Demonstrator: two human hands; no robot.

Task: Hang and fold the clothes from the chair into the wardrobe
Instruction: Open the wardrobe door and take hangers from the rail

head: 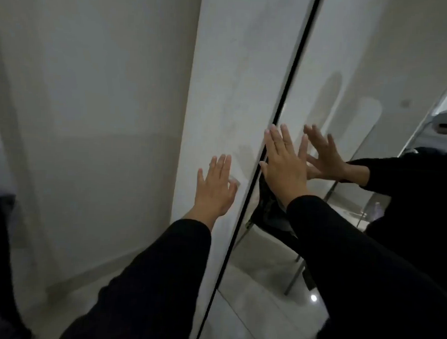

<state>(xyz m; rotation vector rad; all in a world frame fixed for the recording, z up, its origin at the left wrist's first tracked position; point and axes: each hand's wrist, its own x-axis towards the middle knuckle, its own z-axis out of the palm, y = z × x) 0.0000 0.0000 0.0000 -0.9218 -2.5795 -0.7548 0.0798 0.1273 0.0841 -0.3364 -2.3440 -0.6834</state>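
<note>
**Both palms flat on the wardrobe front**

White and faintly marbled, the wardrobe door (221, 91) takes up the middle of my head view, its edge running down to a thin dark seam. My left hand (216, 187) lies against this panel with fingers straight and close together, thumb out to the side — nothing in its hold. A black sleeve (146, 282) covers the arm up to the wrist.

Right of the seam is a mirrored door (351, 72). My right hand (284, 167) is spread flat on the glass just beside the seam, fingers extended and slightly fanned, likewise carrying nothing; its reflection meets it fingertip to fingertip. The right arm is in the same black fabric.

The clothes show only in the mirror: a dark garment (269, 210) draped over the chair (296, 274), whose thin metal legs stand on a pale tiled floor (250, 287). They lie in the reflection just below my right wrist, partly hidden by the arm, so I cannot tell how many pieces hang there.

To the left of the wardrobe is a plain off-white wall (92, 84). A dark shape sits at the lower left edge — too blurred to name.
</note>
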